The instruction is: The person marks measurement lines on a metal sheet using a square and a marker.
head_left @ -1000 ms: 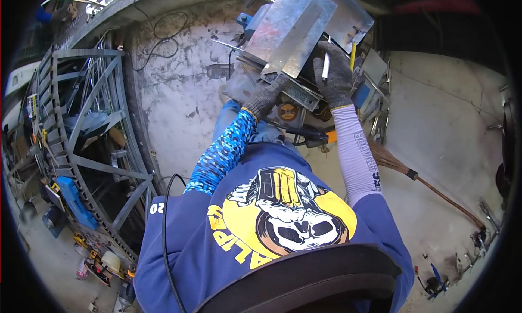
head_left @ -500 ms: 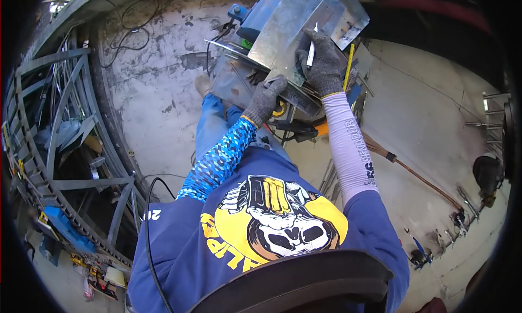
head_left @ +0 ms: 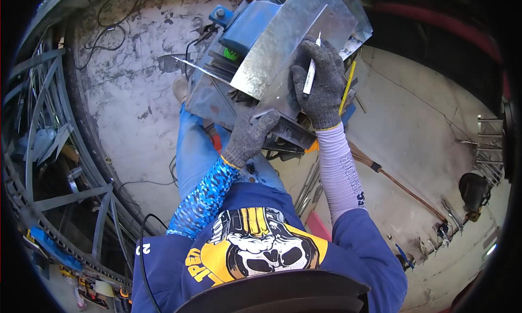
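My right hand point(head_left: 321, 87), in a grey knit glove, is closed round a white marker point(head_left: 310, 73) whose thin tip points up and away. It rests over a flat metal piece on the large, shiny sheet metal point(head_left: 261, 60). My left hand point(head_left: 250, 133), gloved the same way, is closed at the near edge of the work, beside a dark metal bar point(head_left: 293, 132). A small light metal piece shows at its fingers, too small to name. Behind the sheet is a blue machine point(head_left: 253, 27).
A yellow measuring strip point(head_left: 348, 87) lies right of my right hand. Steel frames point(head_left: 70, 196) stand at the left. A brown cable point(head_left: 410, 185) crosses the floor at the right, near a black welding mask point(head_left: 474, 190). Thin rods stick out left of the sheet.
The view has shifted, so the bench looks nearer. My left hand appears lower and farther from my right hand, which still holds the marker over the sheet.
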Demonstrator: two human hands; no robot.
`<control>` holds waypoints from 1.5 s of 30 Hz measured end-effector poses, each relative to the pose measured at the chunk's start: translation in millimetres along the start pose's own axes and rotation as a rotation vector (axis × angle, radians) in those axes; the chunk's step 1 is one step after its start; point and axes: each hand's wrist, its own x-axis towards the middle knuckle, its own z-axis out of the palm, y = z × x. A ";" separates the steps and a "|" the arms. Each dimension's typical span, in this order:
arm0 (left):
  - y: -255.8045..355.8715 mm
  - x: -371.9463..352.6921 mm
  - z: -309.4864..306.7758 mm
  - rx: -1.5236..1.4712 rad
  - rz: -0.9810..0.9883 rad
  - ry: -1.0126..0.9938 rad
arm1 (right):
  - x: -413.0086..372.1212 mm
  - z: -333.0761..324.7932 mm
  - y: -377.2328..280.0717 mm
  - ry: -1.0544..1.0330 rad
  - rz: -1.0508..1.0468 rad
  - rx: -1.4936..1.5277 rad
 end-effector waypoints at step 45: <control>-8.0 -15.2 -7.5 0.327 0.282 0.119 | -0.5 19.4 24.7 0.076 -0.051 0.223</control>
